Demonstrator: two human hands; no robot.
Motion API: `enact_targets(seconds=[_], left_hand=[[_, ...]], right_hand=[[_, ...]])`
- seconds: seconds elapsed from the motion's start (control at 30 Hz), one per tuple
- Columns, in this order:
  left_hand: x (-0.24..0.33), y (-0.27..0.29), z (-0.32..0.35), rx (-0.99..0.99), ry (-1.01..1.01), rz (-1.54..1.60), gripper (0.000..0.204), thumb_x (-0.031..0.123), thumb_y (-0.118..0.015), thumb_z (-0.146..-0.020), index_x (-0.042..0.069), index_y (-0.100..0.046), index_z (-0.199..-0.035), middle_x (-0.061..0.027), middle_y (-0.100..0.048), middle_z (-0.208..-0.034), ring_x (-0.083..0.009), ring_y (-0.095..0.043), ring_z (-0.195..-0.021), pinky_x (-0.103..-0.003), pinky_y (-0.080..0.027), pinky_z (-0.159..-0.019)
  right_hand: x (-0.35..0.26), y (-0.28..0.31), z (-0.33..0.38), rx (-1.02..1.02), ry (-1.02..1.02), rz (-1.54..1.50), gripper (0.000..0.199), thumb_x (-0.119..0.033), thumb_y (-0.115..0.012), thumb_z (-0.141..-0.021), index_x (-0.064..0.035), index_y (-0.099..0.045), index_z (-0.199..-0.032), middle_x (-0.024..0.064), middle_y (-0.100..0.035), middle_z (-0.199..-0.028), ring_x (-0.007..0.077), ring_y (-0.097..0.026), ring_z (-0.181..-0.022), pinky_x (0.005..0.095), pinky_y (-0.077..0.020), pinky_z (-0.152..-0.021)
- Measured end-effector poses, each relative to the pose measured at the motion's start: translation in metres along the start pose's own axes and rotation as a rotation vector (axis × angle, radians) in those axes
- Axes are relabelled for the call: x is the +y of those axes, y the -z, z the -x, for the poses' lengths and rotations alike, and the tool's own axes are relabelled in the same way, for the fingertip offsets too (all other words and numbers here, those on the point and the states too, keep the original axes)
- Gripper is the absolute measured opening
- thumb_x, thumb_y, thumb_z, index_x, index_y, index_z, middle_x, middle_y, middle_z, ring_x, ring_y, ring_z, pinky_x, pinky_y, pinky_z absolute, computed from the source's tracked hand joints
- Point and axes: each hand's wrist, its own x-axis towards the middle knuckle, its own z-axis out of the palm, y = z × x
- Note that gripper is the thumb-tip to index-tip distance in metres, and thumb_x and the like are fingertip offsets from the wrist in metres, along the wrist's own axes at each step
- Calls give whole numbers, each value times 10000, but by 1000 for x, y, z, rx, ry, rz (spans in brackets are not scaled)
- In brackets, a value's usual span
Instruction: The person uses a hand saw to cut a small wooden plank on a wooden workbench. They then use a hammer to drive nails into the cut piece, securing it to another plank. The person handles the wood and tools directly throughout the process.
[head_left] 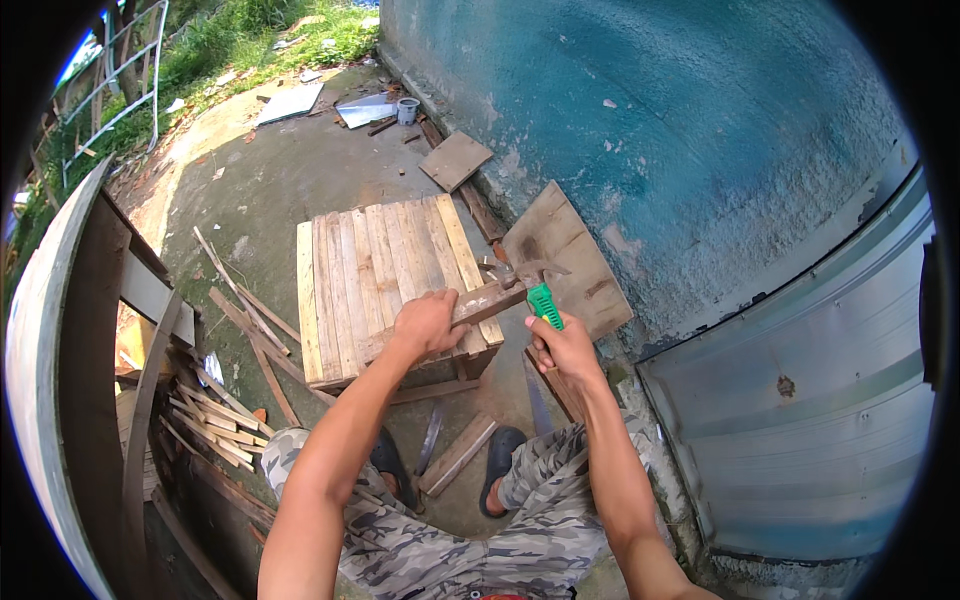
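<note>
Grey camouflage trousers [440, 545] frame the foreground. Beyond, the right hand [562, 345] is closed around a green-handled claw hammer [543, 300], its head by the outer end of a wooden batten [492, 302]. The left hand [428, 325], clamped on this batten, holds it across a slatted wooden platform [375, 255]. Good control calls for firm bearing on the slats, with the left hand well clear of the hammer head. Farther off, a plywood panel [575, 265] leans by a blue wall [680, 130].
</note>
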Motion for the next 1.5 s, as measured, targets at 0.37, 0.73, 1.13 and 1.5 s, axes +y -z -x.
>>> enact_targets(seconds=[0.37,0.73,1.13,1.5], left_hand=[[-10,-43,21,392,-283,-392,532,446,-684,-901,182,-565,-1347,-94,-627,-1281,-263,-634,-1117,-447,-472,-930],[9,-39,32,301,-205,-328,726,577,-652,-906,124,-519,-1457,-136,-601,-1271,-315,-572,-1150,-484,-401,-1009],[4,-22,16,130,-124,-242,684,591,-743,-804,33,-599,-1172,-141,-646,-1075,-318,-605,-1067,-415,-453,-919],[11,-28,13,367,-76,-473,759,614,-720,-794,81,-569,-1313,-84,-600,-1081,-248,-564,-1019,-404,-423,-853]], right_hand=[[33,58,39,300,134,-363,188,-203,-712,-955,-55,-597,-963,19,-544,-696,80,-463,-435,265,-427,-407],[57,63,24,303,94,-60,287,-253,-713,-939,-18,-613,-809,22,-566,-635,92,-509,-442,277,-424,-410],[22,54,-5,4,-44,-288,313,-304,-673,-1000,-31,-552,-1093,56,-622,-742,90,-489,-431,281,-446,-419],[41,54,-5,255,79,-209,271,-268,-686,-991,-33,-586,-1081,61,-641,-725,87,-513,-442,267,-427,-404]])
